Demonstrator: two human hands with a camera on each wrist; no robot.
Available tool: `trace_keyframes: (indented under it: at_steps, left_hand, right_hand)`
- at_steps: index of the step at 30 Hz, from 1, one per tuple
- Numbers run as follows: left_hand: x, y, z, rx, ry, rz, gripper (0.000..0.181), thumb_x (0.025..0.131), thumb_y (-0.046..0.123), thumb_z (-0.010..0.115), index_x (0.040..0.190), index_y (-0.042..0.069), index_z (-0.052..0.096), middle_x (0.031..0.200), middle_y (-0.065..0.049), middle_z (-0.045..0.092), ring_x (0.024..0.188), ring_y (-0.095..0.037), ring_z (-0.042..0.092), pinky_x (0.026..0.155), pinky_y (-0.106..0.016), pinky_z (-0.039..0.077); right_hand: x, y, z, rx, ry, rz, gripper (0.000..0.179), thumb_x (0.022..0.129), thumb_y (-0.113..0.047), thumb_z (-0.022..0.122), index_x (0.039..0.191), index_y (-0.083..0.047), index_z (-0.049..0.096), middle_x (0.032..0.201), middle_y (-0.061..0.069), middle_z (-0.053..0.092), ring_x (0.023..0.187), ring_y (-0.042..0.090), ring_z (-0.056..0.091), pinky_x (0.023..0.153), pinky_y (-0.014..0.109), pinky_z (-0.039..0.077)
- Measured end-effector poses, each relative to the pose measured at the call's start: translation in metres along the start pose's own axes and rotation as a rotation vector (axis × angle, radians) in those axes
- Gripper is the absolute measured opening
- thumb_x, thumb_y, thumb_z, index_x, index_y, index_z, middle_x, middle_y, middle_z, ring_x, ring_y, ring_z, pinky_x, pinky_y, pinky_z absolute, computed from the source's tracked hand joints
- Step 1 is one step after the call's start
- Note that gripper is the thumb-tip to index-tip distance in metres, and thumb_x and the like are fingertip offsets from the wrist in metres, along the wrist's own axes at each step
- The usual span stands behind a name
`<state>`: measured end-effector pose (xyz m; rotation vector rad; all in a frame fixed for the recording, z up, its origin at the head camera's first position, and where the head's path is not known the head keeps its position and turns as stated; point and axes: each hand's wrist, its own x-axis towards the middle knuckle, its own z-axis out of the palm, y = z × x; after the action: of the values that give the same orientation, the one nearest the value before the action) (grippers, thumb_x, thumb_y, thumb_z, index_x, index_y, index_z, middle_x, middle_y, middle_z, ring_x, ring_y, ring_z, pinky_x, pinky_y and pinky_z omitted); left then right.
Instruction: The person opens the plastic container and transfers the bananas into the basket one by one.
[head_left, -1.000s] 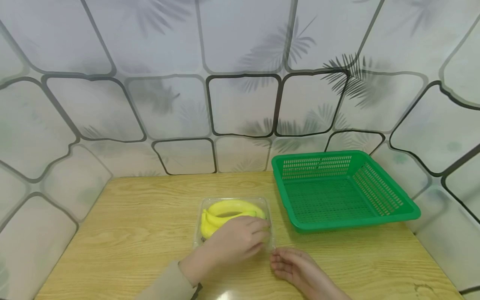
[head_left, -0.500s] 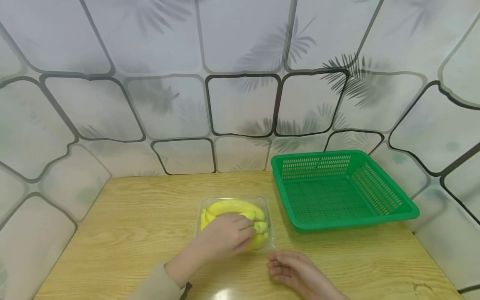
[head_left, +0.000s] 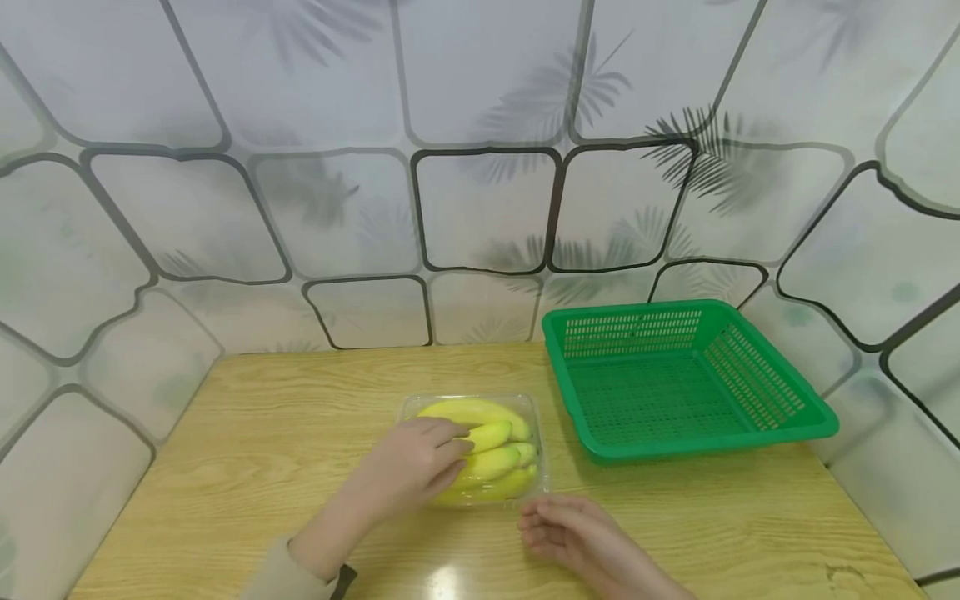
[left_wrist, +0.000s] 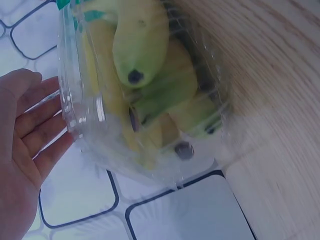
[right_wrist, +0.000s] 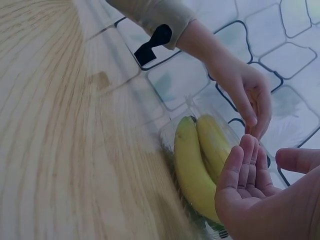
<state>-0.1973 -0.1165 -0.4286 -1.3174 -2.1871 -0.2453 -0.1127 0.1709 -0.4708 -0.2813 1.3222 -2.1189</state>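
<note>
A clear plastic box [head_left: 542, 467] filled with several yellow bananas [head_left: 491, 462] sits on the wooden table. My left hand [head_left: 412, 462] is over the left side of the box and hides some of the fruit. In the left wrist view, that hand [left_wrist: 30, 145] has its fingers extended at the box's edge, and I cannot tell whether they touch it. Near the front right corner of the box is my right hand [head_left: 573, 533]. Its fingers [right_wrist: 247, 165] are loosely bent, with nothing in them. Dark banana tips show through the plastic in the left wrist view.
A green plastic basket [head_left: 577, 417] with slotted walls stands to the right of the box, nothing inside it. The table [head_left: 300, 417] has wood grain, and a patterned wall covering [head_left: 480, 208] borders it at the back and sides.
My left hand has moved left across the box, uncovering more bananas on the right. My right hand has shifted slightly left. Box and basket stay in place.
</note>
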Motion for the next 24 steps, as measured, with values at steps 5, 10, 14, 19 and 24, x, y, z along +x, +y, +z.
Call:
trace_keyframes:
  at_steps: [5,10,14,19,24]
  left_hand:
    - [-0.007,-0.006,-0.006,-0.025,0.017,-0.036,0.021,0.082,0.016,0.09,0.1,0.012,0.08,0.105,-0.002,0.08,0.098,-0.018,0.078,0.09,-0.033,0.067]
    - [-0.015,-0.01,-0.01,-0.028,0.046,-0.061,0.024,0.08,0.014,0.09,0.101,0.009,0.08,0.104,-0.002,0.08,0.096,-0.018,0.077,0.088,-0.033,0.067]
    - [-0.021,-0.012,-0.014,-0.013,0.057,-0.077,0.026,0.078,0.012,0.091,0.102,0.008,0.08,0.104,-0.003,0.08,0.097,-0.019,0.078,0.089,-0.035,0.067]
    - [-0.03,-0.012,-0.019,0.006,0.056,-0.104,0.027,0.078,0.013,0.091,0.102,0.008,0.08,0.106,-0.004,0.081,0.098,-0.021,0.078,0.09,-0.037,0.068]
    - [-0.04,-0.012,-0.022,0.016,0.056,-0.133,0.028,0.078,0.014,0.09,0.103,0.009,0.08,0.106,-0.005,0.081,0.098,-0.022,0.078,0.088,-0.037,0.068]
  right_hand:
    - [0.003,-0.002,0.007,0.009,-0.021,-0.02,0.032,0.113,-0.011,0.044,0.119,-0.016,0.074,0.113,-0.006,0.078,0.104,0.005,0.073,0.1,0.022,0.061]
    - [0.007,-0.003,0.013,-0.001,-0.033,-0.038,0.032,0.112,-0.01,0.044,0.119,-0.016,0.074,0.113,-0.006,0.078,0.104,0.006,0.073,0.1,0.022,0.061]
    - [0.012,-0.002,0.02,-0.002,-0.032,-0.026,0.029,0.112,-0.01,0.046,0.119,-0.015,0.074,0.113,-0.005,0.078,0.105,0.006,0.073,0.101,0.023,0.061]
    - [0.021,-0.002,0.03,-0.012,-0.017,-0.018,0.025,0.111,-0.012,0.05,0.119,-0.012,0.073,0.112,-0.004,0.078,0.104,0.007,0.074,0.102,0.024,0.061]
    - [0.03,-0.001,0.04,-0.033,0.003,-0.004,0.021,0.109,-0.013,0.055,0.117,-0.01,0.074,0.11,-0.004,0.079,0.102,0.007,0.074,0.1,0.024,0.062]
